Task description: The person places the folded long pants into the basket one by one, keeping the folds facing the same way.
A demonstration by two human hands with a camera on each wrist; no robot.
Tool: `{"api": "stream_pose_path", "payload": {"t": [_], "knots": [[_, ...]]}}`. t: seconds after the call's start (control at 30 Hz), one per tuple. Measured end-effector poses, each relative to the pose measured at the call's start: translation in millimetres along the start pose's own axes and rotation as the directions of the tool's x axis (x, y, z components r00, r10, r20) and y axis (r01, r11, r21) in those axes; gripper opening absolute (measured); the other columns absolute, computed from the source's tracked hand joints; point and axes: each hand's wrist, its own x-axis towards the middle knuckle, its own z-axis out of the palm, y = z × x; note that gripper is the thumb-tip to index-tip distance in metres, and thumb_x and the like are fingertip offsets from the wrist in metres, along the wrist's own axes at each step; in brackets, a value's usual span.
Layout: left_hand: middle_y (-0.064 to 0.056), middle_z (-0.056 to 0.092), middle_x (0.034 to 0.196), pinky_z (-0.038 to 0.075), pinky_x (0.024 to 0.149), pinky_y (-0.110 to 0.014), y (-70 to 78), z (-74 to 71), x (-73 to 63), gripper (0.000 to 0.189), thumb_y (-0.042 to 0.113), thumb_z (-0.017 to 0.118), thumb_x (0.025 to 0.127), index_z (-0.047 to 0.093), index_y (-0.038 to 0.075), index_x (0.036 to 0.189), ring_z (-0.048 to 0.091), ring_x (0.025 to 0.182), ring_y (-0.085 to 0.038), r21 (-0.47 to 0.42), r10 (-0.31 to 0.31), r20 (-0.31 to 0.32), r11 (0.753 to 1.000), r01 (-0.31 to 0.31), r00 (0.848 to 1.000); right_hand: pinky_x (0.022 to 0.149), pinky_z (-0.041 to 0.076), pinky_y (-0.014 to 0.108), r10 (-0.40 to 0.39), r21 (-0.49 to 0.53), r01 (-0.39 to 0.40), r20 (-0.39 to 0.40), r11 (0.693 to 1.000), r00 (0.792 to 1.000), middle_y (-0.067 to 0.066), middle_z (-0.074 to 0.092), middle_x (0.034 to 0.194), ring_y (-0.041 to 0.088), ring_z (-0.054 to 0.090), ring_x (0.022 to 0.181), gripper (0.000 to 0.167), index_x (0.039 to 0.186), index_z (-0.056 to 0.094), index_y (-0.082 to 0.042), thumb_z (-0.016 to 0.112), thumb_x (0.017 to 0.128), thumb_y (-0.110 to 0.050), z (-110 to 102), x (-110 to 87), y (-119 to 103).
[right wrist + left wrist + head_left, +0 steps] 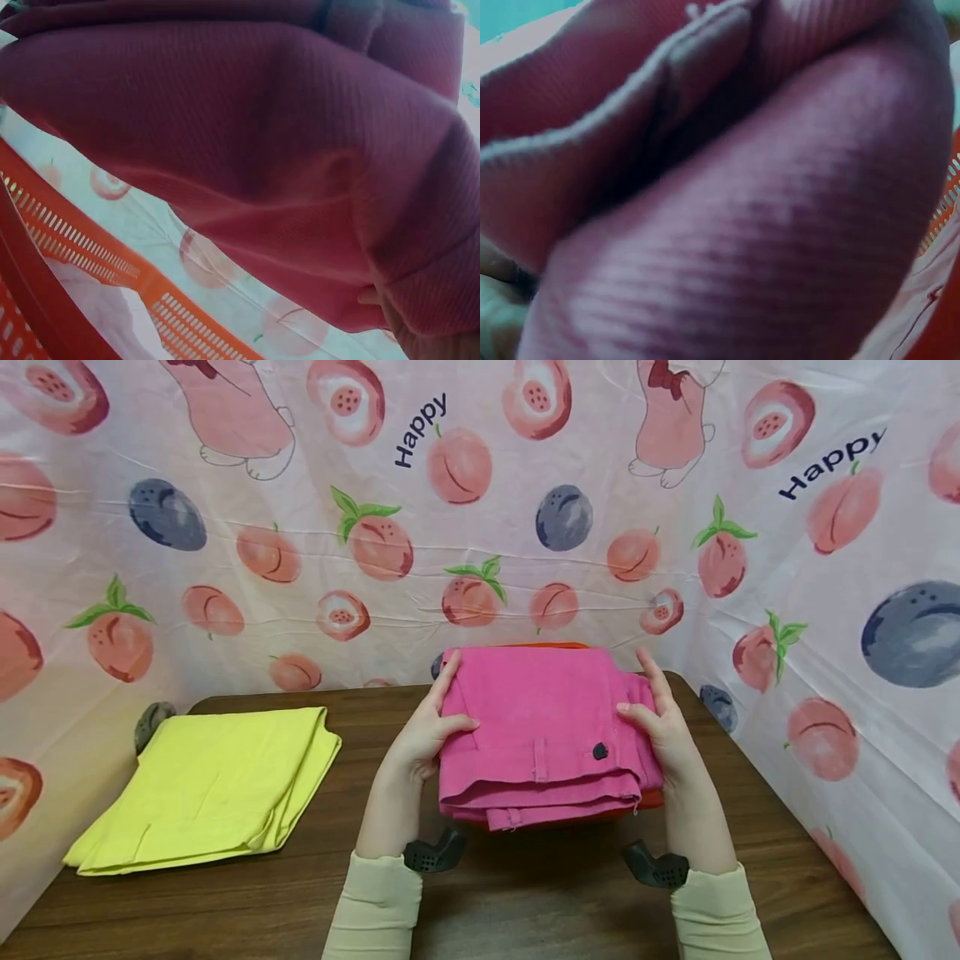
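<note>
Folded pink trousers (536, 718), with a waistband, belt loops and a black button, are held up between both hands. My left hand (423, 731) grips their left edge, thumb on top. At the right edge my right hand (667, 735) holds the layers, its thumb over the cloth and one finger extended. Beneath the trousers is an orange basket (652, 798), mostly hidden in the head view. The right wrist view shows the slotted basket wall (199, 322) below the cloth, apart from it. Ribbed pink cloth (750, 225) fills most of the left wrist view.
Folded yellow trousers (210, 785) lie on the left of the brown wooden table (525, 910). A dark rounded object (153, 724) is behind them. Fruit-patterned curtains (480, 527) enclose the back and sides. Something pale (112, 311) shows inside the basket.
</note>
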Motion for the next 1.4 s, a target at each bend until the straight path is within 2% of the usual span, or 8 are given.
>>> {"api": "stream_pose_path", "payload": {"t": [0.13,0.27,0.43,0.53,0.67,0.87,1.2,1.4], "knots": [[-0.008,0.014,0.152,0.05,0.081,-0.03,0.0,2.6,-0.5,0.096,-0.016,0.053,0.082,0.017,0.035,0.154,0.035,0.124,-0.028,0.018,0.026,-0.012,1.0,-0.025,1.0,0.09,0.044,0.021,0.028,-0.125,-0.025,0.029,0.992,0.999,0.01,0.025,0.142,0.02,0.038,0.12,0.084,0.155,0.012,-0.026,0.057,0.09,0.003,-5,1.5,0],[-0.008,0.015,0.152,0.048,0.083,-0.029,0.3,5.5,-0.8,0.096,-0.016,0.055,0.081,0.019,0.035,0.154,0.034,0.124,-0.027,0.043,0.032,-0.041,0.999,-0.031,0.999,0.096,0.036,0.019,0.038,-0.298,-0.009,0.093,0.955,0.995,0.012,0.021,0.15,0.023,0.03,0.13,0.096,0.155,0.01,-0.03,0.065,0.085,0.005,-12,7.4,-2],[-0.004,0.016,0.153,0.045,0.086,-0.025,-2.2,9.8,4.6,0.097,-0.018,0.055,0.078,0.022,0.033,0.153,0.034,0.124,-0.023,0.086,0.048,-0.096,0.996,-0.04,0.994,0.11,0.02,0.036,0.042,-0.442,0.039,0.172,0.896,0.984,0.006,0.008,0.158,0.024,0.017,0.139,0.104,0.155,0.008,-0.031,0.07,0.08,0.005,-18,18.4,-6],[-0.002,0.015,0.154,0.044,0.086,-0.025,-4.5,12.9,11.3,0.097,-0.019,0.056,0.076,0.024,0.031,0.153,0.033,0.124,-0.02,0.118,0.058,-0.138,0.992,-0.042,0.989,0.111,0.013,0.048,0.046,-0.48,0.056,0.198,0.876,0.979,0.006,0.005,0.159,0.025,0.012,0.141,0.106,0.155,0.006,-0.029,0.071,0.079,0.006,-21,24.5,-8],[-0.003,0.016,0.154,0.043,0.087,-0.029,-7.6,14.5,21.1,0.098,-0.019,0.057,0.073,0.027,0.031,0.152,0.034,0.124,-0.02,0.153,0.039,-0.203,0.988,-0.008,0.978,0.111,0.012,0.049,0.053,-0.532,0.058,0.19,0.845,0.98,0.008,0.007,0.158,0.025,0.01,0.142,0.107,0.156,0.005,-0.027,0.072,0.079,0.004,-26,32.3,-6],[-0.005,0.015,0.156,0.039,0.094,-0.034,-11.7,11.2,33.9,0.099,-0.019,0.058,0.071,0.031,0.03,0.151,0.028,0.13,-0.019,0.19,0.015,-0.262,0.981,0.036,0.965,0.111,0.012,0.051,0.078,-0.566,0.036,0.176,0.823,0.981,0.011,0.004,0.159,0.028,0.008,0.142,0.108,0.156,0.004,-0.023,0.073,0.078,0.004,-30,42.1,-2],[-0.009,0.013,0.157,0.036,0.098,-0.037,-24.1,2.2,45.1,0.101,-0.02,0.058,0.07,0.027,0.031,0.152,0.028,0.13,-0.021,0.222,-0.058,-0.273,0.967,0.122,0.96,0.112,0.01,0.051,0.161,-0.573,-0.045,0.153,0.818,0.975,0.013,0.002,0.159,0.031,0.006,0.142,0.108,0.156,0.002,-0.022,0.073,0.078,0.003,-35,50.0,16],[-0.012,0.015,0.156,0.034,0.103,-0.041,-33.1,-2.9,49.7,0.1,-0.017,0.059,0.072,0.024,0.028,0.153,0.024,0.134,-0.024,0.306,-0.101,-0.284,0.933,0.19,0.954,0.111,0.01,0.053,0.208,-0.593,-0.096,0.124,0.8,0.97,0.014,0.004,0.159,0.034,0.001,0.142,0.109,0.156,0.004,-0.019,0.076,0.077,0.001,-39,52.5,36]]}}
